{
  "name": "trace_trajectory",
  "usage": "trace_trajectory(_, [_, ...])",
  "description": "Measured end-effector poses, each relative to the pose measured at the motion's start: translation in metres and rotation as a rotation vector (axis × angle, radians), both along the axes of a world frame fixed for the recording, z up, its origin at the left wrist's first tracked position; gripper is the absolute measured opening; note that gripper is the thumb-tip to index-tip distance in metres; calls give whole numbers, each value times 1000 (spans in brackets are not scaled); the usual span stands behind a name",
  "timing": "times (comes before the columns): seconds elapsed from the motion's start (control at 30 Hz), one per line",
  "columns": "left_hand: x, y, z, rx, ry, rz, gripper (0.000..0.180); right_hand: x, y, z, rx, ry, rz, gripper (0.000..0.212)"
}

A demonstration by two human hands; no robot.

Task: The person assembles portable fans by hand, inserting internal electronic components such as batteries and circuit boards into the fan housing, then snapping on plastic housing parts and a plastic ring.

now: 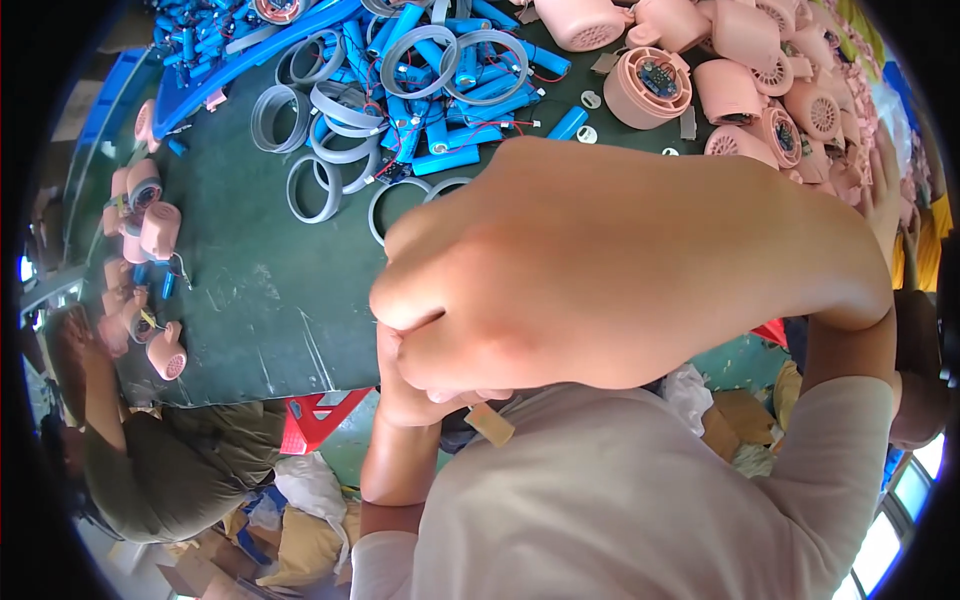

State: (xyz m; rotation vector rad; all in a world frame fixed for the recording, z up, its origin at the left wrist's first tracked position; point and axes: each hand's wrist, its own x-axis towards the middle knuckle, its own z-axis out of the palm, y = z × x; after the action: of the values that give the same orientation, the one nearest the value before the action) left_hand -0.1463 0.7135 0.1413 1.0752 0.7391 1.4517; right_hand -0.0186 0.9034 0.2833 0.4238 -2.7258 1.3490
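Note:
My right hand (560, 270) stretches across the middle of the head view, close to the camera. Its fingers are curled inward in a closed grip, and whatever they hold is hidden under them. Just below and behind it, my left hand (402, 385) meets the right one; most of its fingers are covered. A small tan block-like piece (490, 424) shows below the hands, in front of my shirt; I cannot tell whether either hand touches it. Grey plastic rings (314, 188) lie on the dark green table (240, 310) beyond my hands.
Blue cylindrical battery cells (447, 161) with thin wires are heaped at the back beside a blue tray (215, 85). Pink round housings (648, 88) pile up at the back right; more pink housings (160, 228) line the left. Another person (190, 460) sits at left; someone's hand (884, 190) shows at right.

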Motion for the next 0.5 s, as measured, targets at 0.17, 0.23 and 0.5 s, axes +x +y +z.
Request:
trace_trajectory(0.17, [5, -11, 18, -456, 146, 207, 78, 1, 2, 11, 223, -64, 42, 10])
trace_trajectory(0.23, [3, -13, 14, -399, 244, 227, 81, 3, -7, 10, 265, 168, -221, 14])
trace_trajectory(0.5, [44, 43, 49, -294, -196, 385, 100, 40, -58, -59, 166, 533, -930, 38])
